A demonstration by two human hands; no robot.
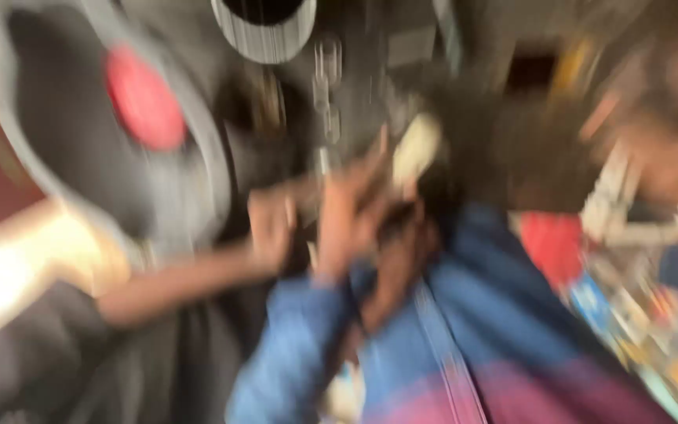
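Though motion blur smeared everything, a dark pan (80, 133) with a red centre lay upper left and colourful clutter (653, 314) right. Above blue fabric (472, 314), the left hand (272, 228) seemed curled shut; the right hand (351, 212) rose beside a pale object (416, 149), its grip impossible to tell.

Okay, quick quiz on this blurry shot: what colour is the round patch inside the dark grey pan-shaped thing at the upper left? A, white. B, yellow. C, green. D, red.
D: the round patch inside the dark grey pan-shaped thing at upper left reads as red, even through the heavy motion blur.
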